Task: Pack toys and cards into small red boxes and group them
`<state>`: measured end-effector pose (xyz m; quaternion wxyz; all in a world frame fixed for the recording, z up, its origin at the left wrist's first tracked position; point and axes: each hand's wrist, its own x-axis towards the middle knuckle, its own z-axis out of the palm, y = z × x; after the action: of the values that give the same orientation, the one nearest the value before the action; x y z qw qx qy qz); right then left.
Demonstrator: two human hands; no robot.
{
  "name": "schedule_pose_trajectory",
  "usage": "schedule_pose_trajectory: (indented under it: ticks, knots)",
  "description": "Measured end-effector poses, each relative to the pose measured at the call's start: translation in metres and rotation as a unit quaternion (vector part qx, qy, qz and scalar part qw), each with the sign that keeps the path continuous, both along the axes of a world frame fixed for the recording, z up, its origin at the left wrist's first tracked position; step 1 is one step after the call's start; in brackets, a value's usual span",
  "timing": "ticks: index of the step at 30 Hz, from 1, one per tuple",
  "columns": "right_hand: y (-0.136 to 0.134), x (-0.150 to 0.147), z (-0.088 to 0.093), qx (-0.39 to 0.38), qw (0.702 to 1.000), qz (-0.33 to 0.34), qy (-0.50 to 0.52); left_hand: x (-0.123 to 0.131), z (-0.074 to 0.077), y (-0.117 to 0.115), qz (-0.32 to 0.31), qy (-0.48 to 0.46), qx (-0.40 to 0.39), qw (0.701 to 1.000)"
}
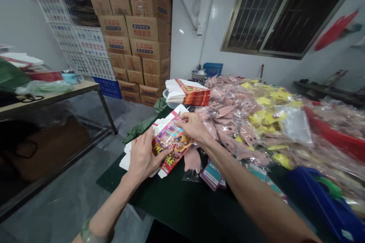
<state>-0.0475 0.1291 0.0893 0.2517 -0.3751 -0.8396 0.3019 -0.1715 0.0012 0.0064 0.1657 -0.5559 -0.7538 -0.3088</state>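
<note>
A shiny red and gold printed carton (pixel 172 142) with white end flaps lies slanted at the near edge of the dark green table (pixel 171 205). My left hand (pixel 144 155) is around its left side, thumb across the printed face. At the upper right end, my right hand (pixel 194 125) has its fingers closed on the carton's edge by the flap; the fingertips are partly hidden. White cardboard flaps (pixel 127 157) stick out beneath my left hand. Close to the carton's right lie a pink bagged piece (pixel 192 161) and a small pile of teal-printed cards (pixel 212 174).
A stack of flat cartons (pixel 188 93) stands behind my hands. Bagged pink (pixel 225 110) and yellow pieces (pixel 265 102) heap to the right, beside a red tub (pixel 322 121). A blue tape dispenser (pixel 322 201) sits at right. Brown boxes (pixel 142 30) are stacked behind.
</note>
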Motion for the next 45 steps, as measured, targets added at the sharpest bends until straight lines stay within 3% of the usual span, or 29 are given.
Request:
schedule_pose_trajectory:
  ticks: [4,6,8,11,12,13,14,16,18,21,23,27,32,39,42,45]
  knots:
    - [-0.05,0.061,0.025,-0.007,0.983,0.114,0.142,0.04,0.017,-0.025,-0.129,-0.113,0.089,0.981]
    - [-0.072,0.091,0.027,0.009,0.973,0.148,0.179,0.069,0.016,-0.037,-0.212,-0.238,0.06,0.946]
    - [-0.088,0.117,0.024,0.065,0.974,0.143,0.16,0.1,0.013,-0.046,-0.3,-0.415,-0.026,0.859]
    - [-0.109,0.149,0.015,0.254,0.956,0.081,0.122,0.142,0.007,-0.051,-0.382,-0.634,-0.117,0.662]
    - [-0.115,0.159,0.012,0.329,0.935,0.047,0.122,0.152,0.005,-0.05,-0.382,-0.675,-0.116,0.62]
    - [-0.121,0.169,0.009,0.395,0.909,0.003,0.131,0.16,0.003,-0.049,-0.371,-0.7,-0.103,0.601]
    - [-0.126,0.18,0.005,0.44,0.884,-0.05,0.151,0.167,0.001,-0.048,-0.351,-0.714,-0.082,0.601]
    - [-0.133,0.198,-0.007,0.449,0.855,-0.154,0.209,0.174,-0.004,-0.042,-0.298,-0.711,-0.038,0.636]
    - [-0.131,0.211,-0.025,0.354,0.871,-0.223,0.258,0.177,-0.011,-0.036,-0.259,-0.679,-0.009,0.687]
    - [-0.117,0.214,-0.053,0.123,0.924,-0.187,0.309,0.18,-0.024,-0.027,-0.256,-0.603,0.024,0.755]
    - [-0.107,0.21,-0.066,0.042,0.93,-0.14,0.338,0.183,-0.034,-0.022,-0.261,-0.564,0.044,0.782]
    - [-0.098,0.211,-0.077,0.088,0.939,-0.08,0.323,0.186,-0.048,-0.02,-0.246,-0.53,0.063,0.809]
    - [-0.099,0.233,-0.081,0.168,0.96,-0.044,0.221,0.183,-0.048,-0.026,-0.261,-0.48,0.057,0.836]
    - [-0.104,0.24,-0.077,0.233,0.945,-0.038,0.227,0.181,-0.023,-0.01,-0.297,-0.309,0.225,0.875]
    - [-0.106,0.24,-0.071,0.238,0.93,-0.066,0.273,0.184,-0.009,-0.007,-0.338,-0.248,0.272,0.867]
    - [-0.111,0.242,-0.067,0.203,0.932,-0.072,0.291,0.188,0.003,-0.009,-0.333,-0.266,0.272,0.863]
